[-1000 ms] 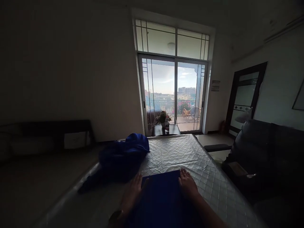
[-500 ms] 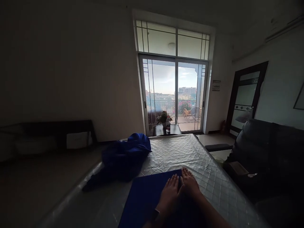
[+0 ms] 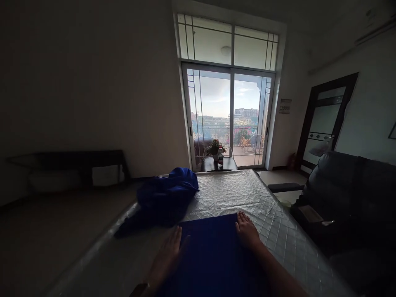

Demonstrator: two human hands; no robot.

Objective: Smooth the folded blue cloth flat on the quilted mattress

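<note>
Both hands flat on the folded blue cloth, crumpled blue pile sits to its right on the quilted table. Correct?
Not quite. In the head view the crumpled blue pile lies to the left of the folded blue cloth, not the right. The rest holds: left hand and right hand lie flat at the cloth's edges on the quilted table.

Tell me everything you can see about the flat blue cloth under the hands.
The flat blue cloth is deep blue, smooth and plain, apparently a thin fabric folded into a neat rectangle with straight edges. It lies flat on the near end of the quilted silvery table cover, running out of the picture's bottom edge. The left hand rests open along its left edge, the right hand open at its far right corner. A crumpled blue pile lies beyond it to the left.
</note>
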